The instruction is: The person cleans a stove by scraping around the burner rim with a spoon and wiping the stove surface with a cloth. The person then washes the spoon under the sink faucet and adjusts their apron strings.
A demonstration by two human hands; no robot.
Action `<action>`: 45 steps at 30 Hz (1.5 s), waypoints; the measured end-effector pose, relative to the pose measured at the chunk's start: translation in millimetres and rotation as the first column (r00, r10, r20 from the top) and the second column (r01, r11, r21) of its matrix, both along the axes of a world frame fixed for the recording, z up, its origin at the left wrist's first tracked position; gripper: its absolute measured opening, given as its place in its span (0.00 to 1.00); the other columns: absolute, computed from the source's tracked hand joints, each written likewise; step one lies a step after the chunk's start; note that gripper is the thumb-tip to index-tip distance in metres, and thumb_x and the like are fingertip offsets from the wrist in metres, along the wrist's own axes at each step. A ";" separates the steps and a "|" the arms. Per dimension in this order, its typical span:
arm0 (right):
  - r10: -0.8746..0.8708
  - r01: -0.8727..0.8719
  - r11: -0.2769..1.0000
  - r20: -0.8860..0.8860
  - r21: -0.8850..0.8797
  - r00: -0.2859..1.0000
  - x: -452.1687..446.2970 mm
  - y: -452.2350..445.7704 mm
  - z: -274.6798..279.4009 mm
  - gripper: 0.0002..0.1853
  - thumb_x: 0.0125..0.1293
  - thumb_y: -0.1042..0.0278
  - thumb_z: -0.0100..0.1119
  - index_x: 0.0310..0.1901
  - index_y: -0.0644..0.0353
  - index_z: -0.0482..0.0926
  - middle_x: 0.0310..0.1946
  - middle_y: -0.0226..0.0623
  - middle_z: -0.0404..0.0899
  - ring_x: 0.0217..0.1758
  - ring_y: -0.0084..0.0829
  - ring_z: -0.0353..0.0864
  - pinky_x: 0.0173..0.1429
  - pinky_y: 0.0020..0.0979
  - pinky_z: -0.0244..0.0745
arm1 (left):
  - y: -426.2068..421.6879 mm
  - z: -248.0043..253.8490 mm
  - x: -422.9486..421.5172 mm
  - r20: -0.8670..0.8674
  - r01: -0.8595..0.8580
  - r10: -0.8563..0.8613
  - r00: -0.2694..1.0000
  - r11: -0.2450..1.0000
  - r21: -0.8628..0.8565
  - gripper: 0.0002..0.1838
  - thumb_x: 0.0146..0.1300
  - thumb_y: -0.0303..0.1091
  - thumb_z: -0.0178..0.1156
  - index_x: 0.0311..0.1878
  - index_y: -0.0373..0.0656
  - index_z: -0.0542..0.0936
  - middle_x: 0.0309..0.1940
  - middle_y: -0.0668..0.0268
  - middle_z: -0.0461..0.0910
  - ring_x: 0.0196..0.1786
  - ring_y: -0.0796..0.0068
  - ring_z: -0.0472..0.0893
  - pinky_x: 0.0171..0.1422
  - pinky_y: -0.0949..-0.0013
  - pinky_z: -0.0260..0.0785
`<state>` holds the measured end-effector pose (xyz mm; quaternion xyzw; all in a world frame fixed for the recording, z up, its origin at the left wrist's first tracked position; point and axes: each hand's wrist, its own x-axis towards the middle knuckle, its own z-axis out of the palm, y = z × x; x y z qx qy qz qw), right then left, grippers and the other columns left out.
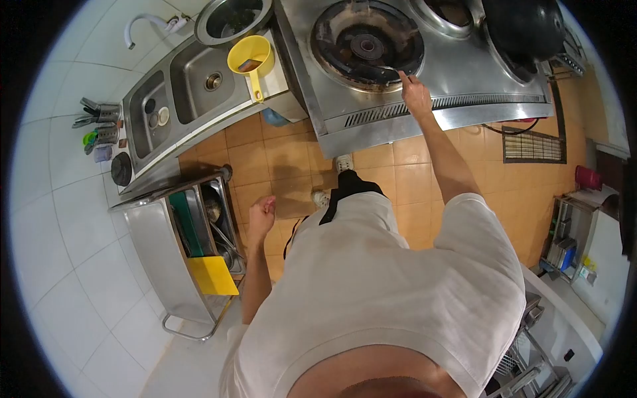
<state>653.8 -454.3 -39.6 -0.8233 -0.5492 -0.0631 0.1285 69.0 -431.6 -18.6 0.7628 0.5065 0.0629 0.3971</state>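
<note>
My right hand (pixel 415 93) is closed round the end of a thin utensil (pixel 387 68) that reaches over the large blackened burner (pixel 367 45) at the left of the steel stove. What the utensil's far end looks like is hard to make out against the dark burner. My left hand (pixel 263 211) hangs beside my body above the tiled floor, its fingers curled together and nothing visible in them. It is nearest to the metal cart (pixel 159 245) on the left, without touching it.
A yellow dipper (pixel 265 56) and a metal pot (pixel 232 20) stand between the stove and the double sink (pixel 192 73). A black wok (pixel 524 26) sits at the stove's right. A yellow board (pixel 212 275) sticks out of the cart. A shelf (pixel 564 232) stands far right.
</note>
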 end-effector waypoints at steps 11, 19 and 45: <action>0.041 -0.042 0.997 -0.027 -0.058 0.999 15.9 -7.1 -3.2 0.24 0.63 0.76 0.51 0.62 0.53 0.75 0.43 0.48 0.81 0.37 0.51 0.85 0.40 0.45 0.83 | 1.0 4.9 45.5 0.022 0.045 -0.045 0.999 0.999 -0.011 0.09 0.68 0.29 0.57 0.47 0.38 0.83 0.39 0.54 0.85 0.38 0.61 0.86 0.41 0.66 0.76; 0.085 -0.085 0.986 -0.008 -0.142 0.996 16.0 1.7 20.7 0.25 0.63 0.76 0.50 0.64 0.53 0.73 0.42 0.49 0.80 0.38 0.51 0.85 0.41 0.46 0.83 | -3.0 -10.1 55.6 0.132 0.024 -0.026 0.991 1.000 0.016 0.11 0.61 0.24 0.58 0.45 0.37 0.83 0.34 0.53 0.84 0.30 0.63 0.81 0.36 0.65 0.72; 0.203 -0.205 0.931 -0.039 -0.302 0.978 -13.0 11.2 5.4 0.26 0.64 0.75 0.50 0.66 0.57 0.70 0.47 0.51 0.78 0.44 0.50 0.85 0.46 0.45 0.83 | -10.4 -13.3 65.6 0.135 -0.042 0.046 0.990 0.999 -0.034 0.09 0.61 0.24 0.58 0.44 0.37 0.83 0.38 0.52 0.85 0.40 0.56 0.85 0.44 0.63 0.76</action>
